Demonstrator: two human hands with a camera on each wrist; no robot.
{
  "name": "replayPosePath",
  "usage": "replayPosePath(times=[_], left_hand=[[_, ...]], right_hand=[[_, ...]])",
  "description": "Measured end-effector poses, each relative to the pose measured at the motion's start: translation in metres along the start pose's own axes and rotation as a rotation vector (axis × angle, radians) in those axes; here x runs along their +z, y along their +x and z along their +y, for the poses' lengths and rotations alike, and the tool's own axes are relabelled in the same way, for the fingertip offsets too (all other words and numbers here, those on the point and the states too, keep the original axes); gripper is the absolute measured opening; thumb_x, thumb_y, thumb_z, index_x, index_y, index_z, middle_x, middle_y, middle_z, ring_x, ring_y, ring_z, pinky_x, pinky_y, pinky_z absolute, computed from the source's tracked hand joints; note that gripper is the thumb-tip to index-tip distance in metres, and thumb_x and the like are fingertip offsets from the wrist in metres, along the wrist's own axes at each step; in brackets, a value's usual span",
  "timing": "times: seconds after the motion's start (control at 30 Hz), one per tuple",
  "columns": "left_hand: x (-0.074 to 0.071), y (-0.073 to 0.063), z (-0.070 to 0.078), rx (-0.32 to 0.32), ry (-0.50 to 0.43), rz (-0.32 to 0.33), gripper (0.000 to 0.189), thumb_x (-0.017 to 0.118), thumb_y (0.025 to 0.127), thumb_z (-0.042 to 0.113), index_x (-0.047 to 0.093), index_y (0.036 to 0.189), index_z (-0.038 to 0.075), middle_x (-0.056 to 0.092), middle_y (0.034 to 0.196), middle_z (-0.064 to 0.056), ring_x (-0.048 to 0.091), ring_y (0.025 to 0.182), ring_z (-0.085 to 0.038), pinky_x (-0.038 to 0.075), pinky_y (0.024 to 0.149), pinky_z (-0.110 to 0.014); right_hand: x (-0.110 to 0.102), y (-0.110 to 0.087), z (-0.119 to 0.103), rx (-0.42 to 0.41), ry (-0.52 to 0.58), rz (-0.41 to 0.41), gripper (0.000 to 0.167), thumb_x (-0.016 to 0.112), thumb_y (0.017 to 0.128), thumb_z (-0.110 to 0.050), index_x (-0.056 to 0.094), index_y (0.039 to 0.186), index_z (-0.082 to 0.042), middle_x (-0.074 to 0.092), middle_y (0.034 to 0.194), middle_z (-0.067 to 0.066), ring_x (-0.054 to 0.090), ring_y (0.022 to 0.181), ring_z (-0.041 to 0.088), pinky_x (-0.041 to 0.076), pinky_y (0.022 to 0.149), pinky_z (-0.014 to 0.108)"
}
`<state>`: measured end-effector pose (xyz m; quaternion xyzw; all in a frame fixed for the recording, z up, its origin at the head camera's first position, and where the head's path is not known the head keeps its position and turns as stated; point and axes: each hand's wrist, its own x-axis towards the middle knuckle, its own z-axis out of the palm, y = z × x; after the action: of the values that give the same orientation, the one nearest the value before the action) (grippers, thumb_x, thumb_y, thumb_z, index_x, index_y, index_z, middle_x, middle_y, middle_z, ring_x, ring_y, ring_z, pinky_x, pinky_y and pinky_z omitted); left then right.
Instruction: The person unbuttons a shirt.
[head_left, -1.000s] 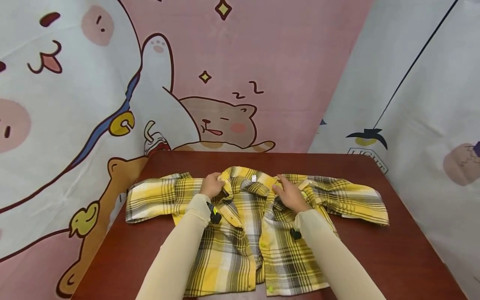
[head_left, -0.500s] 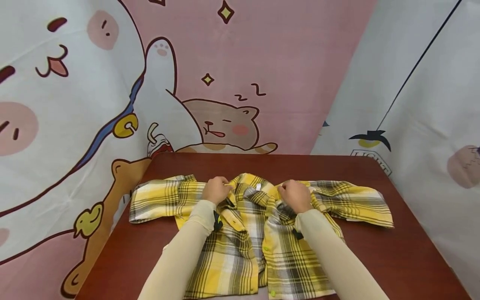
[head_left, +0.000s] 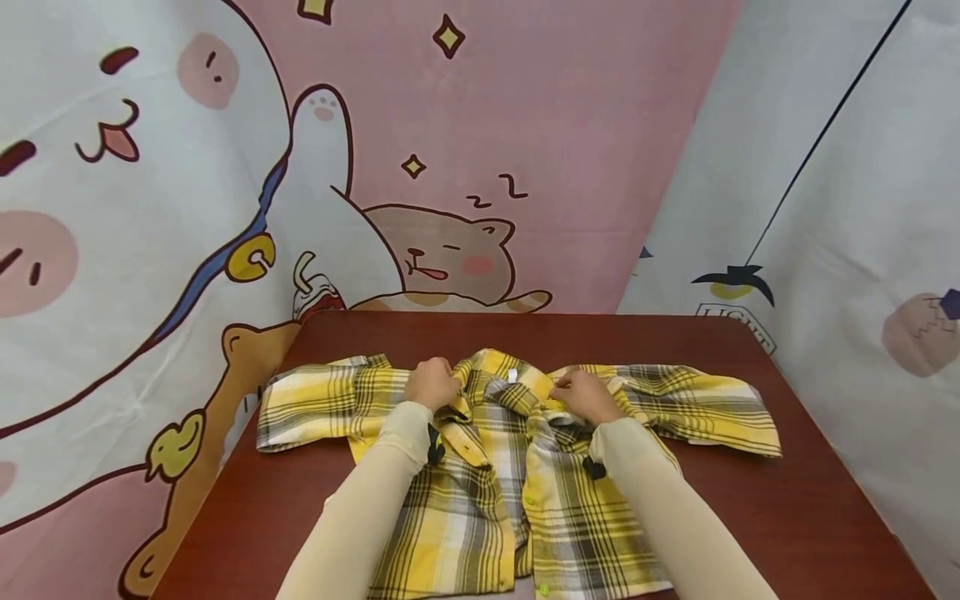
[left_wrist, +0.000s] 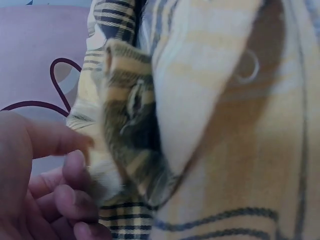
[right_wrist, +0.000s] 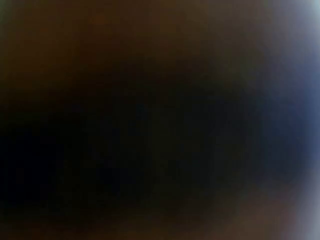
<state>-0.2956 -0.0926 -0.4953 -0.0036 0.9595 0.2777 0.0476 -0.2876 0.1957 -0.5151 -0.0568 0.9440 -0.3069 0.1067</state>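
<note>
A yellow, grey and white plaid shirt (head_left: 450, 533) lies spread out with its front open and its sleeves stretched to both sides. Just left of the collar (head_left: 491, 364), my left hand (head_left: 432, 383) pinches the cloth at the shoulder. In the left wrist view, the thumb and bent fingers of that hand (left_wrist: 50, 185) close on a pale fold beside a buttonhole strip (left_wrist: 132, 105). My right hand (head_left: 588, 396) pinches the shirt at the other shoulder, close to the collar; its fingertips are partly hidden. The right wrist view is dark and blurred.
The shirt lies on a reddish-brown table (head_left: 480, 329). Behind and beside it hangs a cartoon-printed cloth backdrop (head_left: 570, 125). A white label (head_left: 513, 376) shows inside the collar.
The fingers of both hands, straighter a second ago, have curled in on the shoulder cloth. The shirt has barely moved; the head view has shifted slightly.
</note>
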Motion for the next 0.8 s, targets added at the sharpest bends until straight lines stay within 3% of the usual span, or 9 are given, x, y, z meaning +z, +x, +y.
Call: replayPosePath(times=[0.1,0.2,0.33,0.4,0.47,0.53,0.63,0.73,0.8], left_hand=[[0.004,0.004,-0.003,0.027,0.015,0.037,0.033,0.064,0.092,0.016,0.050,0.062,0.016,0.039,0.052,0.005,0.037,0.043,-0.012,0.032,0.042,-0.028],[0.003,0.008,-0.004,0.017,-0.069,0.070,0.020,0.061,0.093,0.012,0.064,0.073,0.013,0.056,0.059,0.002,0.051,0.048,-0.015,0.042,0.047,-0.031],[-0.008,0.013,0.001,-0.031,-0.402,0.123,0.016,0.059,0.095,0.012,0.068,0.083,0.008,0.065,0.065,-0.004,0.063,0.054,-0.020,0.052,0.052,-0.036],[-0.014,0.015,0.005,-0.013,-0.581,0.167,0.012,0.061,0.096,0.013,0.067,0.087,0.007,0.068,0.071,-0.006,0.067,0.060,-0.021,0.054,0.056,-0.037],[-0.019,0.018,0.010,0.046,-0.714,0.196,0.009,0.062,0.096,0.013,0.066,0.094,0.005,0.071,0.080,-0.009,0.070,0.072,-0.022,0.056,0.064,-0.038],[-0.022,0.021,0.012,0.125,-0.790,0.177,0.015,0.062,0.097,0.014,0.063,0.107,0.003,0.071,0.101,-0.012,0.069,0.091,-0.025,0.054,0.076,-0.040],[-0.022,0.022,0.011,0.205,-0.838,0.019,0.048,0.061,0.097,0.014,0.044,0.141,0.007,0.050,0.141,-0.014,0.050,0.126,-0.030,0.042,0.099,-0.047],[-0.016,0.020,0.005,0.174,-0.821,-0.131,0.076,0.061,0.096,0.012,0.015,0.156,0.015,0.025,0.156,-0.016,0.031,0.138,-0.037,0.033,0.106,-0.053],[-0.012,0.019,-0.002,0.103,-0.751,-0.131,0.078,0.062,0.096,0.013,0.012,0.157,0.017,0.025,0.155,-0.017,0.034,0.136,-0.038,0.036,0.102,-0.054]], right_hand=[[0.001,0.002,0.001,-0.030,-0.034,0.054,0.015,0.069,0.092,-0.020,0.077,0.099,-0.010,0.070,0.106,0.010,0.064,0.072,0.027,0.053,0.067,0.045],[-0.003,0.005,-0.001,-0.048,-0.052,0.172,0.009,0.071,0.089,-0.017,0.078,0.093,-0.012,0.071,0.101,0.008,0.065,0.072,0.021,0.052,0.061,0.039],[-0.017,0.012,-0.011,-0.049,0.120,0.364,0.012,0.066,0.093,-0.014,0.075,0.095,-0.007,0.071,0.084,0.009,0.063,0.062,0.019,0.051,0.055,0.036],[-0.026,0.015,-0.017,-0.069,0.201,0.458,0.015,0.062,0.095,-0.014,0.072,0.100,-0.004,0.070,0.080,0.010,0.064,0.062,0.021,0.052,0.056,0.037],[-0.035,0.017,-0.023,-0.100,0.244,0.504,0.019,0.059,0.098,-0.014,0.068,0.111,-0.003,0.071,0.088,0.013,0.064,0.064,0.026,0.051,0.056,0.039],[-0.041,0.019,-0.027,-0.136,0.259,0.465,0.031,0.057,0.099,-0.012,0.058,0.130,-0.006,0.068,0.111,0.016,0.063,0.070,0.032,0.049,0.057,0.040],[-0.043,0.024,-0.027,-0.158,0.268,0.296,0.067,0.055,0.099,-0.007,0.022,0.156,-0.020,0.039,0.149,0.016,0.057,0.078,0.039,0.044,0.059,0.043],[-0.035,0.025,-0.025,-0.157,0.232,0.176,0.088,0.058,0.096,-0.004,-0.002,0.157,-0.027,0.018,0.159,0.015,0.057,0.100,0.041,0.047,0.071,0.048],[-0.023,0.021,-0.027,-0.172,0.157,0.179,0.083,0.060,0.095,-0.005,0.007,0.158,-0.018,0.028,0.155,0.018,0.053,0.115,0.039,0.046,0.084,0.051]])
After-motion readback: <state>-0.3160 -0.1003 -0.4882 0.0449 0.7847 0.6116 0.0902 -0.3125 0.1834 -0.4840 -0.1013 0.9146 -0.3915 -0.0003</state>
